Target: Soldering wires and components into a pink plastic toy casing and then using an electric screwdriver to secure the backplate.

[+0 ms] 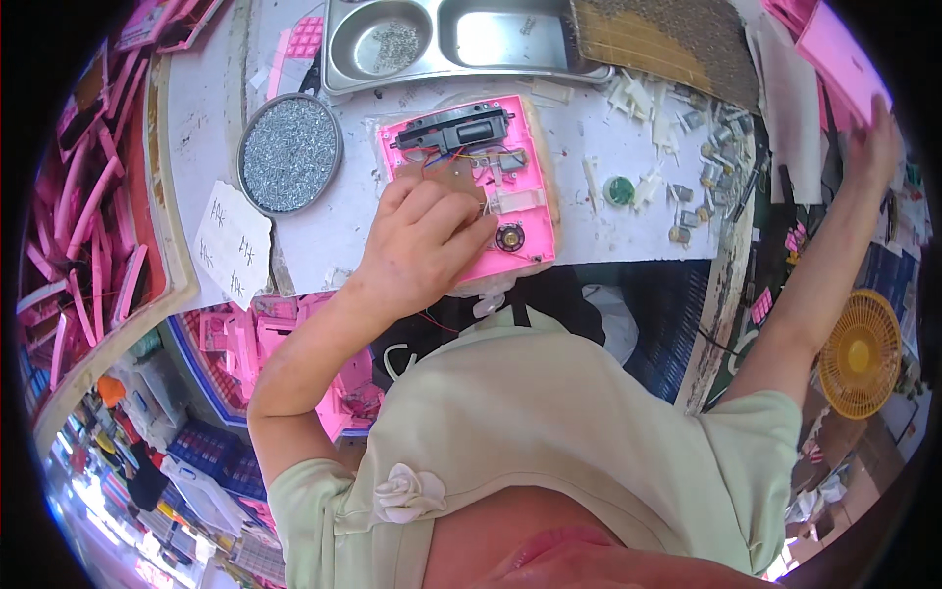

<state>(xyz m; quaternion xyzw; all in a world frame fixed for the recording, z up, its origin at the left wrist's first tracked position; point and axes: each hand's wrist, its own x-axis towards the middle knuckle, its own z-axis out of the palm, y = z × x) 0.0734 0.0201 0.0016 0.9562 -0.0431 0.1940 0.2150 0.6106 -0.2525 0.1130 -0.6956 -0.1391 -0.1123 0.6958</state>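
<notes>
A pink plastic housing (535, 222) lies open on the worktable in front of me. Inside it are a black mechanism (456, 131), a brown board (451, 177), thin wires, a small metal motor (512, 160), a white plastic piece (517, 200) and a round speaker (510, 237). My left hand (417, 240) rests over the housing's left side, fingers curled down at the board; what lies under the fingertips is hidden. Stretched out to the far right, my right hand (870, 147) grips the edge of a pink plastic panel (844, 61).
A round dish of small screws (289, 154) stands left of the housing, above a handwritten paper (234, 243). Behind is a metal tray (505, 39). Small motors (721, 152) and white parts lie scattered to the right. Pink casings (93, 196) are heaped at far left; a yellow basket (859, 353) sits lower right.
</notes>
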